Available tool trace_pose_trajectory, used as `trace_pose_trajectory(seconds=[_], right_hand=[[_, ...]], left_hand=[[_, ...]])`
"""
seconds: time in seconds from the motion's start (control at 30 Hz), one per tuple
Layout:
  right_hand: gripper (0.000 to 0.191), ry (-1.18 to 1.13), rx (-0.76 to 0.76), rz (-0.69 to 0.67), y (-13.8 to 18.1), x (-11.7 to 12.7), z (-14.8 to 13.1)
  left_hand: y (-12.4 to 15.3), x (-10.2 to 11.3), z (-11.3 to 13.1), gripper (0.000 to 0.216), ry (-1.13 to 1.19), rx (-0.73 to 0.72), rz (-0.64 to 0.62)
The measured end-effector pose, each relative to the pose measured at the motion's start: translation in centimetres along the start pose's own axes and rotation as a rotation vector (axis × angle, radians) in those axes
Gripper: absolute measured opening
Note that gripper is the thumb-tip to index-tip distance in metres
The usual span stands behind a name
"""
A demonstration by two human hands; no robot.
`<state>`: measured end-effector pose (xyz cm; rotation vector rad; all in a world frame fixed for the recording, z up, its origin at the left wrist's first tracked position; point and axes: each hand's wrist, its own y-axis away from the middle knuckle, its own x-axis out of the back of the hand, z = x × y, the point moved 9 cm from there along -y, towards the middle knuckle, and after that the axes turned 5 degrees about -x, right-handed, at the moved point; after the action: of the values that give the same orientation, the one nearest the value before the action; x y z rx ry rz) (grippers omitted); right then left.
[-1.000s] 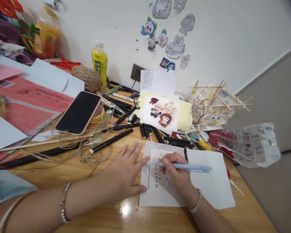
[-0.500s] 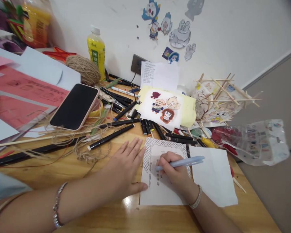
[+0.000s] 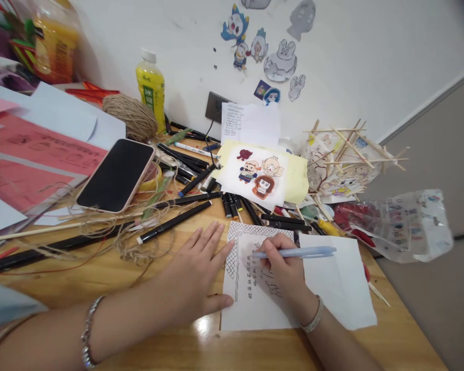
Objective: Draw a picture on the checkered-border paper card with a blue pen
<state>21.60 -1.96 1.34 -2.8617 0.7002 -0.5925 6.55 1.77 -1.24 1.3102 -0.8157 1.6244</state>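
Observation:
My right hand is closed round a pale blue pen, its tip down on a small white sheet with a drawn lattice border and lines of writing. My left hand lies flat with fingers spread on the wooden table, its fingertips and thumb holding down the sheet's left edge. A second, blank white sheet lies just right of my right hand.
Several black markers and loose twine lie behind my hands, with a phone, twine ball, yellow bottle, sticker sheet, stick structure, plastic bag and pink papers around.
My right hand has shifted slightly with the pen over the sheet, writing. My left hand stays flat on the sheet's edge. The view has moved a little.

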Motion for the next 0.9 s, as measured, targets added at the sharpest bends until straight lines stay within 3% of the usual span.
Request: trace_pose_trajectory(seconds=[0.4,0.63,0.9], right_hand=[[0.034,0.126,-0.056,-0.378,-0.3,-4.0,-0.1],[0.031,0.187,0.001,-0.355,-0.2,-3.6,-0.4],[0.031,0.024,-0.038,-0.235,0.3,-2.7,-0.6]], left_hand=[[0.0,-0.4,0.1,0.093,-0.028,-0.022,0.040],[0.1,-0.5,0.1,0.090,-0.036,-0.032,0.074],[-0.1,0.1,0.3,0.088,0.009,-0.017,0.029]])
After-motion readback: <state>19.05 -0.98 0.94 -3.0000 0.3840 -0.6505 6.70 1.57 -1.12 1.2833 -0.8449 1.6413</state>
